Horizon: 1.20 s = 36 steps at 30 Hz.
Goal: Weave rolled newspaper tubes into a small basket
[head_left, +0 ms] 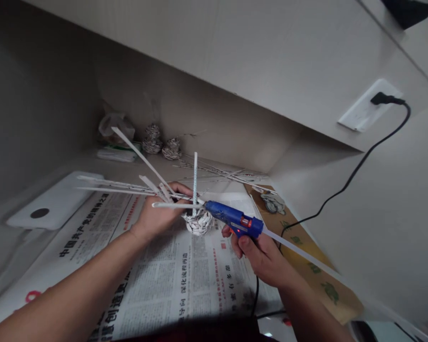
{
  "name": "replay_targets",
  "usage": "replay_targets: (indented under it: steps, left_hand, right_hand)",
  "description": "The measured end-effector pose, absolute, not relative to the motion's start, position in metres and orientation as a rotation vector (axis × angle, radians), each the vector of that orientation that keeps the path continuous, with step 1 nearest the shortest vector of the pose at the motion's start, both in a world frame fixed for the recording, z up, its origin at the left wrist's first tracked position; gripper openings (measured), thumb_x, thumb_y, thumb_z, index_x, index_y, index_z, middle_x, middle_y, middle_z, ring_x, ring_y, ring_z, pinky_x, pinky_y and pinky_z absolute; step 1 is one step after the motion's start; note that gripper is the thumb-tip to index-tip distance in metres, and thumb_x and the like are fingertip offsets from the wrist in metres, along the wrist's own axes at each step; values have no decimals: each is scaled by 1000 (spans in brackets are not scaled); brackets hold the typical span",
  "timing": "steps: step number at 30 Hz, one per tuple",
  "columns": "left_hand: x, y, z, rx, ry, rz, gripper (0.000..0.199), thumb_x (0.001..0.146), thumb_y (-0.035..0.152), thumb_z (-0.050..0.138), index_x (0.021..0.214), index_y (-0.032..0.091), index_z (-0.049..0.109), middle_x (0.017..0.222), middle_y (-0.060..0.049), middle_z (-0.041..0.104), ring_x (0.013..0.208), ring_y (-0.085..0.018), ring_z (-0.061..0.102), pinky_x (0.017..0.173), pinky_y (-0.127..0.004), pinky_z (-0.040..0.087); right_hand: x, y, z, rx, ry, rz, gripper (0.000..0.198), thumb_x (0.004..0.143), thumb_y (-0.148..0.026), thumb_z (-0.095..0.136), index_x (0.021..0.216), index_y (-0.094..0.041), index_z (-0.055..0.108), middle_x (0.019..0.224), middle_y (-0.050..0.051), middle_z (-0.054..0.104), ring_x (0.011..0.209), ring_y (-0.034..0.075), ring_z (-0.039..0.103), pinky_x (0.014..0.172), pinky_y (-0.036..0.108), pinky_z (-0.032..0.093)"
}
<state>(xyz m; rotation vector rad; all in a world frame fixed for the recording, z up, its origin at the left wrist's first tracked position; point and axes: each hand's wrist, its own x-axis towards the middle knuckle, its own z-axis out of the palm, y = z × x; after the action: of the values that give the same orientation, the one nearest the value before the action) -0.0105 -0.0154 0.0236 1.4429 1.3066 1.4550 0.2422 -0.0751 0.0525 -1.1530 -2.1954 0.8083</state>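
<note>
My right hand (262, 254) is wrapped round the handle of a blue hot glue gun (231, 217), a long glue stick (299, 252) jutting from its back end. The gun's nozzle meets the top of a small woven paper basket (199, 223), where several rolled paper sticks (139, 154) fan out. My left hand (162, 209) is closed at the basket's left side, among the sticks. Its fingertips are partly hidden behind them. One patterned stick (195, 178) stands upright from the weave.
Newspaper (157, 275) covers the table. At the back are woven gourd shapes (152, 138), a plastic bag (116, 127) and loose paper sticks (231, 175). A white box-like device (57, 199) lies left, cardboard (306, 256) right. A black cord (356, 173) hangs from the socket (371, 105).
</note>
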Motion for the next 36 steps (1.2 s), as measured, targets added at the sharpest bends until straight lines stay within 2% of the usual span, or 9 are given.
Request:
replay_targets:
  steps: [6, 15, 22, 26, 31, 36]
  left_hand:
    - [-8, -18, 27, 1408, 1337, 1441, 10, 72, 19, 63, 79, 18, 69, 82, -2, 71, 74, -18, 64, 69, -28, 49]
    - [-9, -20, 32, 1374, 1235, 1427, 7, 71, 22, 66, 78, 19, 67, 81, -3, 70, 76, -19, 64, 74, -32, 51]
    - [-13, -17, 30, 1414, 1309, 1468, 8, 71, 24, 65, 78, 23, 68, 83, -3, 72, 78, -20, 66, 78, -35, 52]
    - [-16, -14, 26, 1363, 1323, 1461, 12, 70, 25, 67, 81, 21, 68, 85, -3, 72, 75, -19, 66, 73, -33, 52]
    - [-16, -10, 26, 1339, 1330, 1416, 14, 68, 26, 69, 80, 17, 68, 77, -4, 71, 68, -17, 64, 66, -29, 50]
    - [-16, -13, 29, 1323, 1138, 1314, 10, 66, 22, 69, 75, 17, 67, 69, -3, 69, 62, -15, 62, 61, -28, 48]
  right_hand:
    - [240, -73, 49, -1083, -2020, 1106, 38, 97, -51, 37, 108, -20, 56, 74, 1, 52, 68, 14, 51, 66, 30, 47]
    - [238, -71, 48, -1012, -1876, 1266, 36, 96, -47, 42, 115, -21, 59, 93, 5, 57, 65, 11, 47, 62, 28, 42]
    - [243, -75, 51, -998, -1841, 1297, 34, 97, -44, 41, 117, -23, 59, 86, 2, 54, 61, 9, 44, 58, 26, 38]
    - [251, -74, 52, -1044, -1803, 1298, 36, 96, -46, 42, 116, -22, 60, 82, 2, 54, 60, 9, 44, 57, 25, 37]
    - [258, -70, 49, -1030, -1647, 1296, 41, 94, -51, 44, 117, -20, 59, 76, 1, 52, 59, 10, 44, 55, 25, 36]
    - [252, -64, 47, -979, -1485, 1304, 36, 94, -46, 48, 119, -21, 57, 76, 0, 54, 61, 11, 47, 56, 25, 36]
